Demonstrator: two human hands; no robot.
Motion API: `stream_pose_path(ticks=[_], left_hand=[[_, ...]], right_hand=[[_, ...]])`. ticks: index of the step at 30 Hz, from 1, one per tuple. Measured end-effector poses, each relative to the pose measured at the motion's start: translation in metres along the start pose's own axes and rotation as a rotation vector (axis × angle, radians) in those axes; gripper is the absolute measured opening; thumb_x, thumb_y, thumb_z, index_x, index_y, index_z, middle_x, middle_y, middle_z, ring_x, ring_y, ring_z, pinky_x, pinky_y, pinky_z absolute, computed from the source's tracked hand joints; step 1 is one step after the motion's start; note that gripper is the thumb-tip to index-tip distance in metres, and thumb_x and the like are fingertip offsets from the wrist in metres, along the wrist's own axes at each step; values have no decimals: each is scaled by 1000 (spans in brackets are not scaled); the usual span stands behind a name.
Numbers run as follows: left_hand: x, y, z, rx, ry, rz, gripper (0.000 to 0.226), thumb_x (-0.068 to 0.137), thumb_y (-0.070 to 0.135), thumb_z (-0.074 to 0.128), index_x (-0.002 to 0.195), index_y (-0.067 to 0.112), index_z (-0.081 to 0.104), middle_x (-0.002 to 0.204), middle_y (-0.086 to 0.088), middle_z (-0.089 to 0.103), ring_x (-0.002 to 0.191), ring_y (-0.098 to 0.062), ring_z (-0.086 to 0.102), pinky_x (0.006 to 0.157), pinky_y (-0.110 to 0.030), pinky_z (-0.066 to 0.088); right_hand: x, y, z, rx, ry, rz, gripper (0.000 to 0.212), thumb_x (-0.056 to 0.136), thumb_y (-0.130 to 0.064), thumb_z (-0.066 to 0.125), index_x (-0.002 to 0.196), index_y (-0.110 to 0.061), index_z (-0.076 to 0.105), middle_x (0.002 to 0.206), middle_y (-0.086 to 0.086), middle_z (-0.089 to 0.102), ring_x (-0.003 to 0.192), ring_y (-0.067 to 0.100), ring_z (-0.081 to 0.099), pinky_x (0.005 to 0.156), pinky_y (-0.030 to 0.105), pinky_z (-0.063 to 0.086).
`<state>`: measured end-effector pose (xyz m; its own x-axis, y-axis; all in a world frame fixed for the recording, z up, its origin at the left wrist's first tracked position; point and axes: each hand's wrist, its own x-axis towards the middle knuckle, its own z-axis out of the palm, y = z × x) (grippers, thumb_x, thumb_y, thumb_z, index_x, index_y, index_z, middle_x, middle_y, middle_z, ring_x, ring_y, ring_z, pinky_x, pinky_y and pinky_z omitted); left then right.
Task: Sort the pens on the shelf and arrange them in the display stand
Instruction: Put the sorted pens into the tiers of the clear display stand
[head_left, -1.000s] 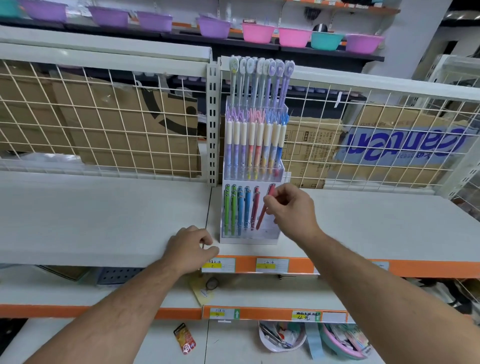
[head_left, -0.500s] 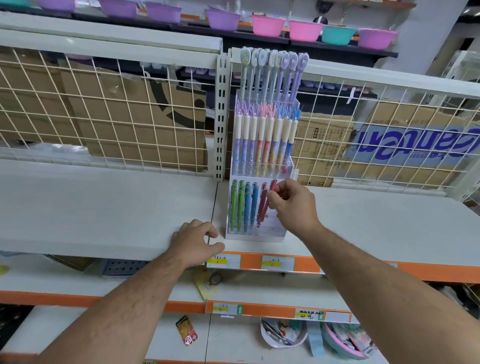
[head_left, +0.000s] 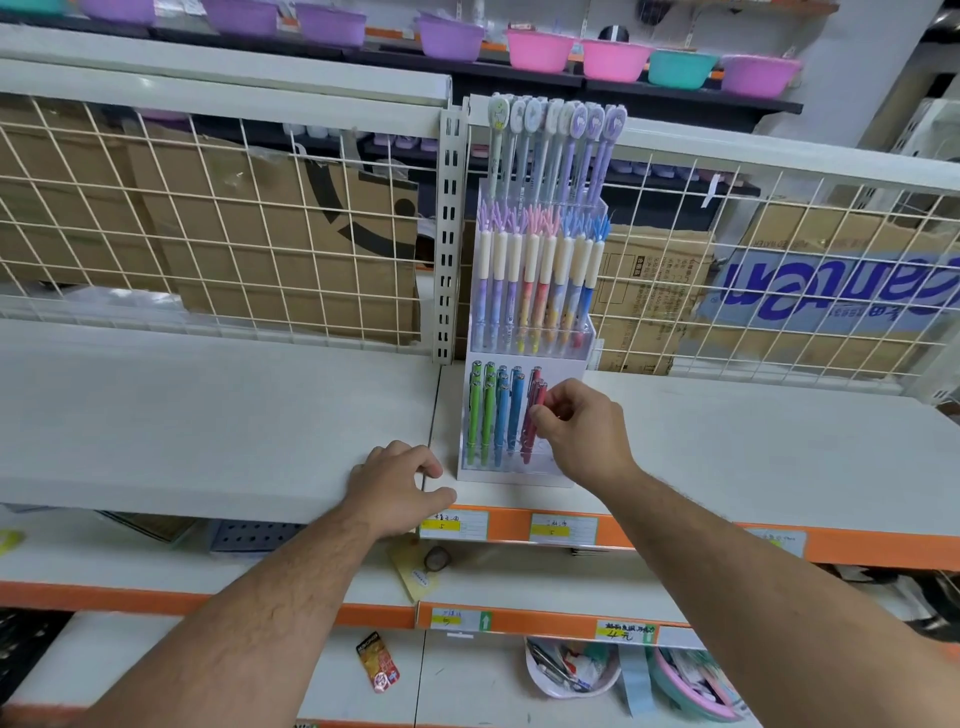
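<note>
Head view: a white shelf with an orange front strip is seen running across the frame. It is backed by a cream wire grid, and cardboard boxes are stacked behind the grid. Purple, pink and teal bowls are lined up on a far, higher shelf.

A tiered clear display stand is set upright on the shelf, close to its front edge and just right of the slotted upright.
- Top tier: tall pens with flat toppers.
- Middle tier: pastel pens with cream caps.
- Bottom tier: green pens at left, blue pens beside them, red ones at right.

The left hand is rested on the shelf's front edge, fingers loosely curled, nothing held. The right hand is raised to the bottom tier, and a red pen is pinched between thumb and fingertips, its lower end inside the stand.

Price labels are fixed to the orange strip below.
</note>
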<state>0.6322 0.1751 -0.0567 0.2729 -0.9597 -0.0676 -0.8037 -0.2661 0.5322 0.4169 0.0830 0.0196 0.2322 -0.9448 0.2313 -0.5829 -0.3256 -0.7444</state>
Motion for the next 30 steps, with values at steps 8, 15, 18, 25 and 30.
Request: stream_pose_path(ticks=[8, 15, 18, 25, 30], left_hand=[[0, 0, 0, 2, 5, -1, 29, 77, 58, 69, 98, 41, 59, 110, 19, 49, 110, -8, 45, 93, -33, 37], [0, 1, -1, 2, 4, -1, 28, 77, 57, 68, 98, 41, 58, 110, 20, 48, 110, -7, 44, 93, -33, 37], [-1, 1, -1, 4, 6, 1, 28, 77, 57, 68, 98, 41, 58, 110, 20, 48, 109, -7, 44, 94, -33, 37], [-1, 2, -1, 2, 10, 3, 28, 78, 56, 68, 99, 41, 59, 112, 19, 50, 110, -7, 45, 96, -34, 38], [0, 1, -1, 6, 6, 6, 28, 77, 57, 68, 99, 41, 58, 112, 19, 50, 111, -8, 45, 95, -34, 39]], right_hand=[[-1, 4, 5, 12, -21, 32, 7, 92, -20, 67, 86, -19, 66, 75, -4, 70, 73, 17, 67, 73, 39, 59], [-2, 3, 9, 17, -7, 40, 6, 91, -21, 68, 87, -18, 67, 75, -4, 70, 72, 16, 67, 74, 39, 59], [-3, 4, 9, 9, 1, 38, 6, 91, -21, 69, 87, -17, 67, 76, -4, 70, 72, 16, 66, 73, 38, 59], [-5, 6, 11, 11, 9, 44, 5, 89, -21, 71, 88, -17, 67, 76, -5, 71, 72, 14, 67, 72, 35, 58], [-5, 5, 9, 8, 22, 32, 8, 87, -21, 73, 88, -16, 66, 74, -6, 67, 69, 11, 63, 65, 24, 51]])
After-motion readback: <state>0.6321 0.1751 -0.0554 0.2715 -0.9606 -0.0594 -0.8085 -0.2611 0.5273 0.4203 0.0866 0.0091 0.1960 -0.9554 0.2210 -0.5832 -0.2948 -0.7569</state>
